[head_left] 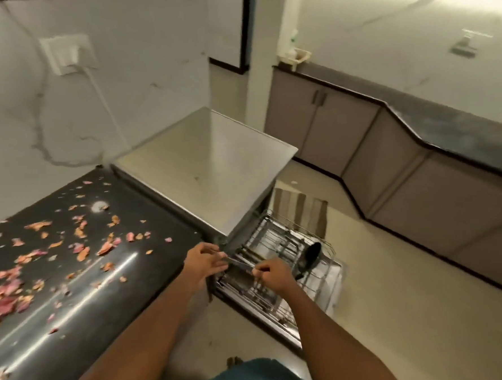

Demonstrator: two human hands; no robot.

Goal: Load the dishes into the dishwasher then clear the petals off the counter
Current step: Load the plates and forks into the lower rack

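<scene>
Both hands, left hand point(205, 261) and right hand point(274, 273), pinch thin cutlery point(239, 264) past the table's point(108, 275) right edge, over the rack point(289, 255), likely for slotting in.

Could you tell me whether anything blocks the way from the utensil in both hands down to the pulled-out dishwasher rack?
Nothing visible does: the utensil sits directly over the rack; the black ladle lies off to its right.
</scene>
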